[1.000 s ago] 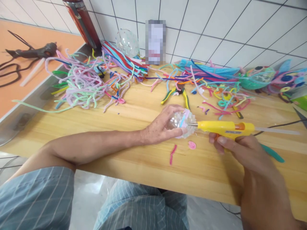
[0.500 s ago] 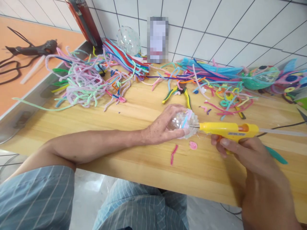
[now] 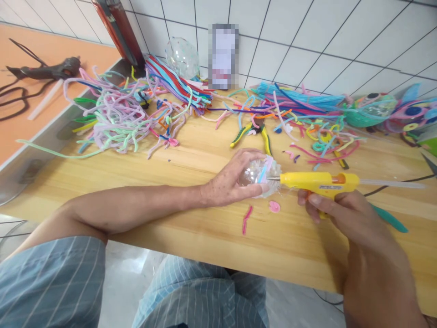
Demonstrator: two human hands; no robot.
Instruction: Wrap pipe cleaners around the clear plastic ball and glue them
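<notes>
My left hand [image 3: 234,180] is wrapped round a clear plastic ball [image 3: 251,173], holding it down on the wooden table. Lilac and light blue strips [image 3: 264,171] lie across the ball's surface. My right hand [image 3: 336,207] grips a yellow hot glue gun [image 3: 307,181] by its handle, one finger at the orange trigger. The gun's metal nozzle points left and meets the ball beside the strips; whether glue is coming out is too small to tell. Just below the ball lie a pink disc [image 3: 274,207] and a short piece of dark pink pipe cleaner [image 3: 246,219].
Pliers with yellow-green handles [image 3: 266,139] lie behind the ball. Heaped pipe cleaners [image 3: 119,114] fill the back left, with more bundles [image 3: 300,98] along the tiled wall. A phone [image 3: 223,57] leans there. A black glue gun [image 3: 48,69] rests on the orange surface at left.
My right hand has brought the glue gun slightly left, so its nozzle reaches further over the ball. My left hand and the ball stay in place.
</notes>
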